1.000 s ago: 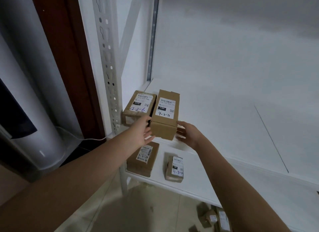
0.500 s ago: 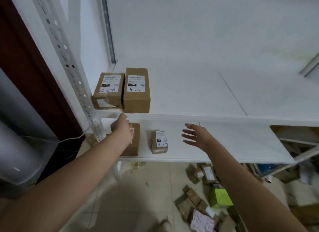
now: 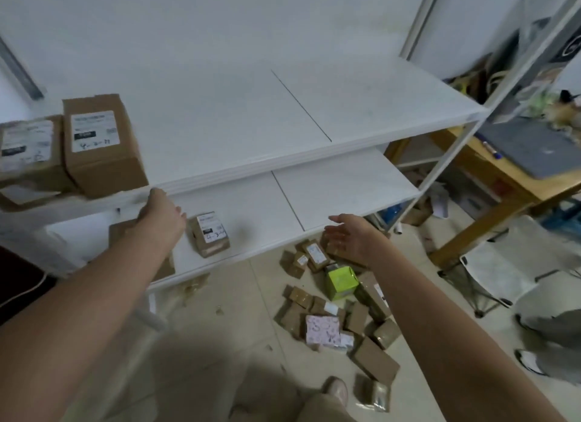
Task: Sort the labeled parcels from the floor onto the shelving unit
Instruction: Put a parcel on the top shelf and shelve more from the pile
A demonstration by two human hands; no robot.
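Left hand (image 3: 163, 214): empty, fingers loose and unclenched, back of the hand to the camera. It sits at the front edge of the shelving unit (image 3: 283, 164), upper shelf, left end. Can't tell if the fingertips touch the edge.
Right hand (image 3: 352, 236): empty too, fingers straight and released, palm turned inward. It hangs in front of the shelving unit's lower shelf, about mid-width.

On the shelving unit:
- tall parcel (image 3: 100, 145): upper shelf, left end, at the front edge, label up, handwriting blurred.
- flat parcel (image 3: 28, 151): same shelf, just beside the tall parcel, further left. Contact between the two not resolvable.
- small parcel (image 3: 210, 234): lower shelf, left part, near the front edge, label up.
- hidden parcel (image 3: 121, 233): lower shelf, left of the small parcel, mostly behind the left forearm.

Floor pile (image 3: 298, 305) of brown parcels lies on the tiles in front of the shelving unit, toward its right half. A green box (image 3: 341, 281) and a pink box (image 3: 323, 329) sit in it.
Wooden table (image 3: 503, 182) stands right of the shelving unit, with a grey laptop (image 3: 528, 148) on top.
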